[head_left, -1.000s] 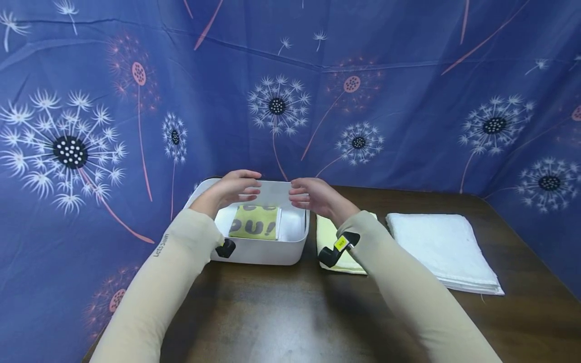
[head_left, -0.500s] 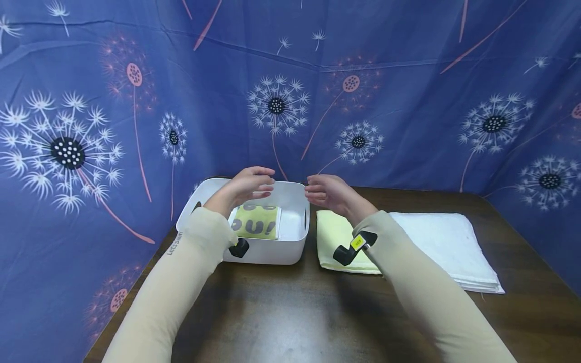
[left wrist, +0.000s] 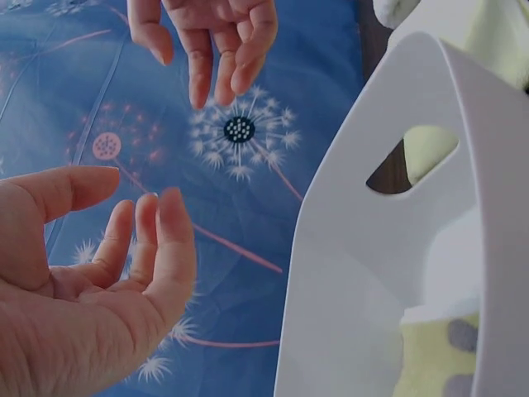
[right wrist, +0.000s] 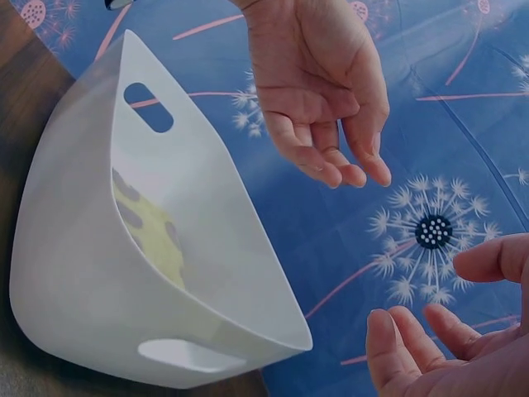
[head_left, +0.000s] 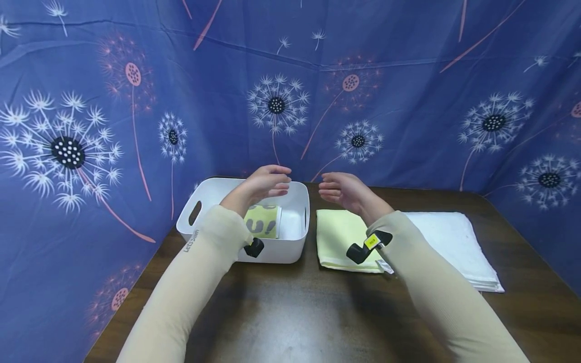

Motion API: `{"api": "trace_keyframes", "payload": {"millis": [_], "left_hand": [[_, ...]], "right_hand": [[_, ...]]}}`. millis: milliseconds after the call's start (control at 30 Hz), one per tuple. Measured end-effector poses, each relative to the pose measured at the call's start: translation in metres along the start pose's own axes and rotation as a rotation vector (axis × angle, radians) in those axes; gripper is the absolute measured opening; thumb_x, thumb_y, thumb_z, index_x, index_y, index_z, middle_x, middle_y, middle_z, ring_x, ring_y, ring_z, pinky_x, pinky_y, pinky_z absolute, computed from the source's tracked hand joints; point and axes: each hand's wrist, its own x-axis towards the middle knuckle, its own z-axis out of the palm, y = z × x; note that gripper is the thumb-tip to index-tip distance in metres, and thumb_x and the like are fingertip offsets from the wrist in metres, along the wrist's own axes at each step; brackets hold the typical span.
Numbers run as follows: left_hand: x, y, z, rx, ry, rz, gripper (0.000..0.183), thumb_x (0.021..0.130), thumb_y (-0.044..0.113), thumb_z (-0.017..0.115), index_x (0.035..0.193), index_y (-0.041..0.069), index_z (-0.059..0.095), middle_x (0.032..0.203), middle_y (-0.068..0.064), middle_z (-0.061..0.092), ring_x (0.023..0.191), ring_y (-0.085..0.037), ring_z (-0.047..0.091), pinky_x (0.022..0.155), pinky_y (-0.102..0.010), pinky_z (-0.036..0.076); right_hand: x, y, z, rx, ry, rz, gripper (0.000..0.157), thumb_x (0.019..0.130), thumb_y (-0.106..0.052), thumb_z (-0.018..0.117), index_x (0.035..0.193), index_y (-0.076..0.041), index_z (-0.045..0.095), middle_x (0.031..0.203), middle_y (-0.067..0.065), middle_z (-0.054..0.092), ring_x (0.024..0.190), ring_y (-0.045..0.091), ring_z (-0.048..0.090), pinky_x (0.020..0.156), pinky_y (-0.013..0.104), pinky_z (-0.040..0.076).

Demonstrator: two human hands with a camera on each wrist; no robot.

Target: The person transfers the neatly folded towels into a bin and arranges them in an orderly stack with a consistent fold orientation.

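My left hand (head_left: 260,186) hovers above a white plastic bin (head_left: 277,252) with cut-out handles, its fingers loosely bent and holding nothing. Inside the bin lies a folded yellow towel (head_left: 263,228) with grey printing, partly covered by that hand and forearm in the head view. Above and behind a folded pale yellow towel (head_left: 338,237), my right hand (head_left: 347,191) hangs in the air with relaxed fingers. The palms face each other across a gap, as the left wrist view also shows with the left hand (left wrist: 107,289) nearer the camera.
A folded white towel (head_left: 449,242) lies on the right of the dark wooden table (head_left: 281,312), partly behind the right sleeve. A small white tag (head_left: 385,266) sticks out by the pale yellow towel. Blue dandelion-print cloth (head_left: 218,101) hangs behind the table.
Both hands have drifted to the right, staying about equally far apart. The bin's left handle and the pale yellow towel's tag have come into sight. Bin and towels stay put.
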Motion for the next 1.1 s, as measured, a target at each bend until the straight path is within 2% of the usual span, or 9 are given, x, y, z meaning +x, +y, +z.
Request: {"api": "trace_keyframes", "payload": {"millis": [167, 333, 500, 700, 800, 933, 1033, 1100], "left_hand": [[0.001, -0.002, 0.011, 0.002, -0.014, 0.001, 0.040, 0.091, 0.001, 0.054, 0.130, 0.002, 0.047, 0.128, -0.015, 0.047, 0.110, -0.029, 0.051, 0.092, -0.035, 0.045], [0.004, -0.004, 0.020, -0.008, -0.026, 0.007, 0.039, 0.090, 0.000, 0.054, 0.129, 0.002, 0.048, 0.128, -0.015, 0.047, 0.112, -0.029, 0.051, 0.090, -0.034, 0.046], [0.006, -0.005, 0.029, -0.010, -0.041, 0.008, 0.039, 0.090, 0.000, 0.054, 0.129, 0.002, 0.048, 0.127, -0.015, 0.047, 0.117, -0.033, 0.048, 0.088, -0.033, 0.047], [0.006, -0.006, 0.040, -0.016, -0.053, 0.011, 0.040, 0.091, 0.001, 0.055, 0.129, 0.003, 0.047, 0.124, -0.015, 0.050, 0.109, -0.029, 0.052, 0.086, -0.031, 0.048], [0.007, -0.006, 0.046, -0.008, -0.070, 0.017, 0.041, 0.091, 0.001, 0.055, 0.131, 0.003, 0.046, 0.125, -0.016, 0.050, 0.108, -0.027, 0.053, 0.088, -0.032, 0.047], [0.007, -0.008, 0.052, 0.017, -0.103, 0.029, 0.042, 0.092, 0.002, 0.055, 0.132, 0.004, 0.045, 0.126, -0.017, 0.049, 0.113, -0.029, 0.051, 0.089, -0.033, 0.046], [0.006, -0.009, 0.059, 0.021, -0.129, 0.037, 0.042, 0.092, 0.002, 0.054, 0.133, 0.004, 0.044, 0.126, -0.017, 0.048, 0.114, -0.030, 0.050, 0.091, -0.033, 0.046], [0.006, -0.011, 0.063, 0.022, -0.141, 0.037, 0.042, 0.092, 0.002, 0.053, 0.133, 0.003, 0.044, 0.127, -0.017, 0.048, 0.114, -0.030, 0.050, 0.092, -0.034, 0.045]], "right_hand": [[-0.002, 0.001, -0.007, 0.021, 0.013, 0.010, 0.048, 0.098, -0.014, 0.039, 0.143, 0.002, 0.029, 0.130, 0.023, 0.039, 0.105, 0.028, 0.051, 0.098, 0.037, 0.039], [-0.005, 0.002, -0.017, 0.005, 0.011, -0.005, 0.049, 0.097, -0.012, 0.039, 0.143, 0.002, 0.027, 0.126, 0.021, 0.041, 0.099, 0.024, 0.054, 0.099, 0.038, 0.038], [-0.009, 0.003, -0.029, -0.012, -0.001, -0.019, 0.050, 0.099, -0.013, 0.036, 0.144, 0.003, 0.024, 0.131, 0.023, 0.036, 0.095, 0.020, 0.055, 0.101, 0.037, 0.036], [-0.015, 0.005, -0.042, -0.015, -0.009, -0.018, 0.051, 0.100, -0.015, 0.034, 0.146, 0.003, 0.020, 0.139, 0.025, 0.029, 0.101, 0.021, 0.053, 0.102, 0.036, 0.034], [-0.017, 0.006, -0.048, -0.017, -0.005, -0.015, 0.052, 0.101, -0.017, 0.033, 0.146, 0.002, 0.018, 0.142, 0.026, 0.026, 0.110, 0.025, 0.049, 0.102, 0.036, 0.034], [-0.019, 0.008, -0.056, -0.014, 0.011, -0.008, 0.052, 0.101, -0.019, 0.032, 0.146, 0.002, 0.017, 0.141, 0.025, 0.027, 0.103, 0.022, 0.053, 0.102, 0.034, 0.034], [-0.020, 0.009, -0.061, -0.003, 0.029, -0.004, 0.053, 0.101, -0.019, 0.033, 0.146, 0.003, 0.017, 0.136, 0.022, 0.031, 0.089, 0.013, 0.057, 0.101, 0.034, 0.035], [-0.020, 0.011, -0.064, 0.005, 0.041, -0.001, 0.053, 0.100, -0.018, 0.034, 0.146, 0.003, 0.017, 0.134, 0.022, 0.032, 0.086, 0.012, 0.057, 0.101, 0.034, 0.035]]}}
